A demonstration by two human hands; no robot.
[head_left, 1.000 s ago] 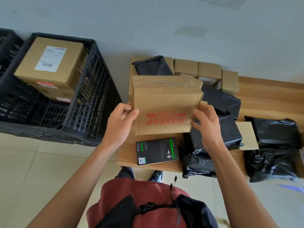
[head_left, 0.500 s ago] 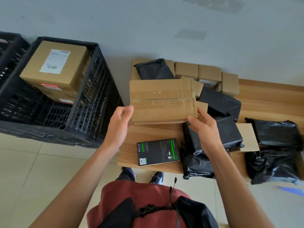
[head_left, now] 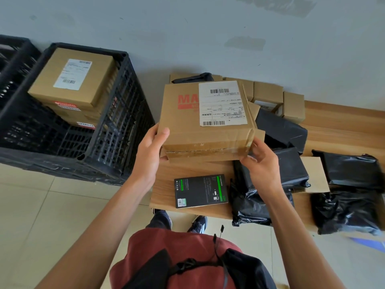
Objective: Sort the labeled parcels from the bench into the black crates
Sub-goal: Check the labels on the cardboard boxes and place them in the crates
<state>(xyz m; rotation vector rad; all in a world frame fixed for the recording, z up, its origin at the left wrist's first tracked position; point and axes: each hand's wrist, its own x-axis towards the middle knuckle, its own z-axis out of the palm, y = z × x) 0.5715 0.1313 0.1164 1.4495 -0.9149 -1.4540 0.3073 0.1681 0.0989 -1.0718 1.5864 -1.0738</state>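
Cardboard parcel (head_left: 206,119) clamped between my left hand (head_left: 151,151) and right hand (head_left: 262,165), fingers curled on its near corners, above the bench (head_left: 341,126). Label up; I'd read it, then swing left to the black crate (head_left: 116,130).

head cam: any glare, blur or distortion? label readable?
Head view: even daylight, soft shadows; wide-angle bend, the crate leans outward; mild glare on the black bags; blue flare at the lower right edge; label barcodes sharp, print too small to read; box in focus.
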